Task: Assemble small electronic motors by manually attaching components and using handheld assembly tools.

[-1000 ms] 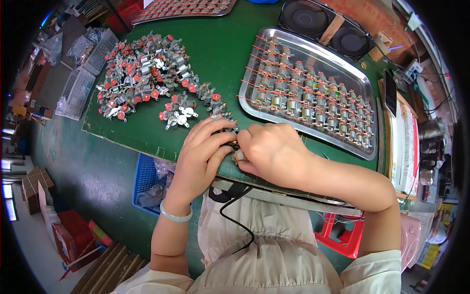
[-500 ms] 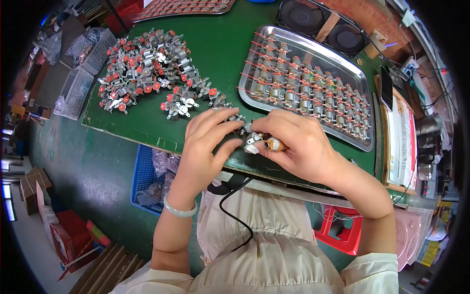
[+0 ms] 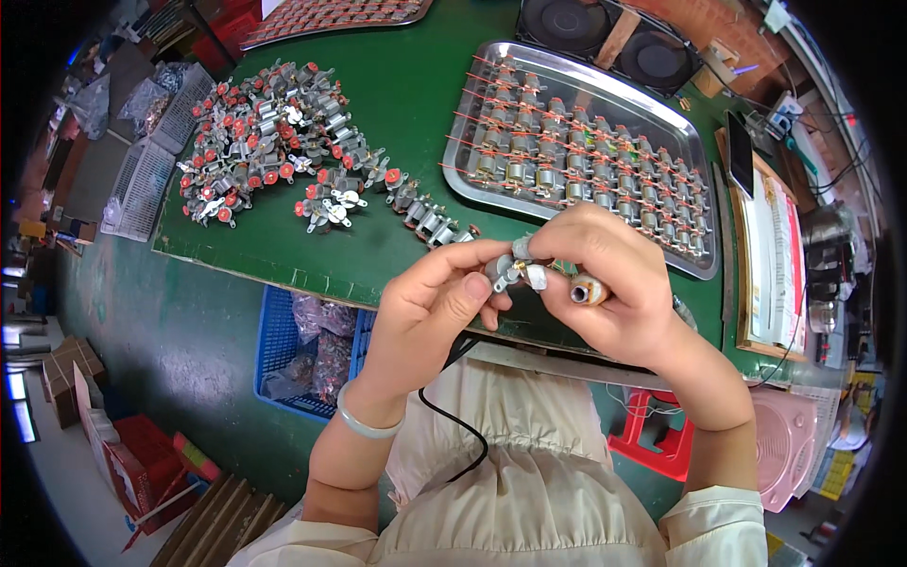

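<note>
Since half a second ago, the left hand (image 3: 430, 300) has swung in toward the right hand (image 3: 614, 274), and I see it pinching a small metal part (image 3: 504, 273) between thumb and fingers. Right fingertips meet at that part's far side, while a pale, brown-stained tube (image 3: 590, 290) sits gripped in the right palm. Just beyond the left hand runs a row of similar parts (image 3: 433, 223); beyond the right, a loaded metal tray (image 3: 642, 111).

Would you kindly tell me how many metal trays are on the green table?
2: the nearer tray lies just beyond the right hand; the farther tray is at the top, cut off by the picture's edge. Others may be out of view.
</note>
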Tool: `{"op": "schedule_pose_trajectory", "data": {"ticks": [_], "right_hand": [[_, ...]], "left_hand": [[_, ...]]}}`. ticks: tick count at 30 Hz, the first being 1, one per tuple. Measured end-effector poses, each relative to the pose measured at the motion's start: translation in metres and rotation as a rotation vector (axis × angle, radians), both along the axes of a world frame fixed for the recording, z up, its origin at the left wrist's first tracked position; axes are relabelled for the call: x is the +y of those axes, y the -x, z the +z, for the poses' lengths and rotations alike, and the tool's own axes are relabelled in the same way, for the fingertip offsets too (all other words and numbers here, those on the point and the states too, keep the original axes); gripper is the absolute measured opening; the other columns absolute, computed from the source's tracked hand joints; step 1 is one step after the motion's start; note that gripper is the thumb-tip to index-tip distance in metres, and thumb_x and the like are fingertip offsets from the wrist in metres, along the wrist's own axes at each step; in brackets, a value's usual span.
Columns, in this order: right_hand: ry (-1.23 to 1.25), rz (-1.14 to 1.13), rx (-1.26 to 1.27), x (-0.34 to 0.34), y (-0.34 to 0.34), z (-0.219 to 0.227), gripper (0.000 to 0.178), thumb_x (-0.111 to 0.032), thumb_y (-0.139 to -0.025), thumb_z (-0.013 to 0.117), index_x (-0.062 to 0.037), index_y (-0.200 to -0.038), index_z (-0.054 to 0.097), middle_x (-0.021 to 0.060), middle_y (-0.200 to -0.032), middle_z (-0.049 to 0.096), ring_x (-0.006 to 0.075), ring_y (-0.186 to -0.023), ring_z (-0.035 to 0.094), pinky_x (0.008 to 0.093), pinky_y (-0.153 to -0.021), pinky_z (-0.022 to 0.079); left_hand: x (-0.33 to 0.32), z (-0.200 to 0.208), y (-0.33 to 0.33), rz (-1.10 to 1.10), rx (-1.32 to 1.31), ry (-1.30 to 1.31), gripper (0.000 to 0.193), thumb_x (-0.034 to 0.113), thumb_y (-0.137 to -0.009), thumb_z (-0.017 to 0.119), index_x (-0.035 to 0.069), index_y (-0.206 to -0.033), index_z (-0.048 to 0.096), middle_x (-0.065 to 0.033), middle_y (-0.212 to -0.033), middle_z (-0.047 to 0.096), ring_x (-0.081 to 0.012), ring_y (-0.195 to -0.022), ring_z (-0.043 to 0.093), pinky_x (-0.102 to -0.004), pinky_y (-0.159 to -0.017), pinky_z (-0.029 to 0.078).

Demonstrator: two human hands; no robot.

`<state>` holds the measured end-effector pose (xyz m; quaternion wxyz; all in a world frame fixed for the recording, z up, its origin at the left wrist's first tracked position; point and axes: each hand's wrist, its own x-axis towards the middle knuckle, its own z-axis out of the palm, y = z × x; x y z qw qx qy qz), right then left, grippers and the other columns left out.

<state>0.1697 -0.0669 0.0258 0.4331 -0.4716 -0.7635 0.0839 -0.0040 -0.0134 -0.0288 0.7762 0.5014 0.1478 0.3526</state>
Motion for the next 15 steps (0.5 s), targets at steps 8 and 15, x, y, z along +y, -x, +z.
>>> {"op": "schedule_pose_trajectory", "data": {"ticks": [8, 15], "right_hand": [[-0.02, -0.223, -0.161, -0.011, 0.005, -0.006, 0.025, -0.003, -0.06, 0.065, -0.0019, -0.081, 0.052, 0.0099, -0.074, 0.05, 0.0249, -0.055, 0.053, 0.034, -0.046, 0.044], [0.433, -0.241, 0.325, -0.014, 0.003, 0.006, 0.013, -0.004, -0.068, 0.059, 0.0007, -0.07, 0.046, 0.0095, -0.062, 0.048, 0.0176, -0.056, 0.05, 0.0283, -0.052, 0.04]], "left_hand": [[-0.006, 0.009, -0.017, 0.383, 0.31, -0.631, 0.029, -0.005, -0.076, 0.059, -0.003, -0.105, 0.057, -0.0122, -0.093, 0.057, -0.0194, -0.078, 0.057, -0.026, -0.069, 0.048], [-0.006, 0.004, -0.031, 0.696, 0.264, -1.118, 0.03, -0.008, -0.071, 0.061, -0.002, -0.1, 0.059, -0.0138, -0.093, 0.058, -0.0242, -0.079, 0.058, -0.029, -0.065, 0.048]]}}
